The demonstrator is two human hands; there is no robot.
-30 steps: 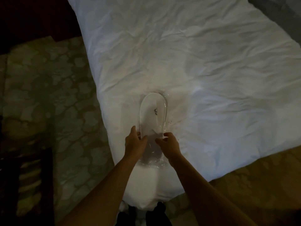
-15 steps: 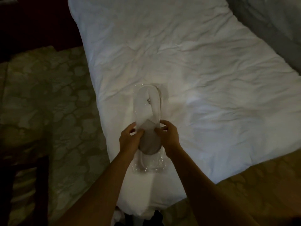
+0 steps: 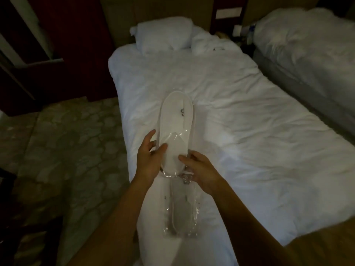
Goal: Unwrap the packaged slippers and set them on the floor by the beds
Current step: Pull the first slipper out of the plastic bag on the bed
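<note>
Centrally, the left hand [image 3: 148,160] grips the near part of the white slippers [image 3: 173,131] from their left side, thumb laid across the top and fingers curled beneath the edge. The right hand [image 3: 199,172] meets it from the opposite side, thumb and fingertips pinching the clear plastic wrapper [image 3: 181,214] at its open mouth. The slippers project away from both hands, their far half bare and bearing a small dark mark, their near end under a fold of film. The slack remainder of the wrapper trails back from the hands toward the person, between the two forearms. Whether the slippers touch the cover below cannot be told. Beneath and beyond the hands lies a bed [image 3: 240,116] with a creased white cover; a pillow [image 3: 163,36] stands at its far end. To the right of the right hand, across a narrow gap, is a second bed [image 3: 307,48]. To the left of the left hand spreads patterned carpet [image 3: 73,150]
</note>
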